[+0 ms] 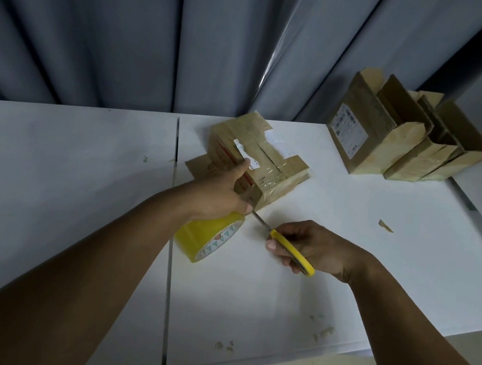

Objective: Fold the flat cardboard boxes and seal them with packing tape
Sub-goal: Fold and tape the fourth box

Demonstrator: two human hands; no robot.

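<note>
Box (271,163) tan, glossy taped seam | left hand (223,193) grips it | right hand (319,248) grips scissors (280,239)

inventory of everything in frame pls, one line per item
taped box: 1, brown cardboard with clear tape, centre of the table
tape roll: 1, yellow, under the left wrist, near the taped box
scissors: 1, yellow handles, in the right hand, blades pointing at the taped box's near corner
open boxes: 3, brown, standing side by side at the far right corner
scraps: several, tan, scattered on the right tabletop
table: 2 tops butted together, white
curtain: 1, grey-blue, behind the table
left hand: 1, holds the taped box
right hand: 1, grips the scissors
</note>
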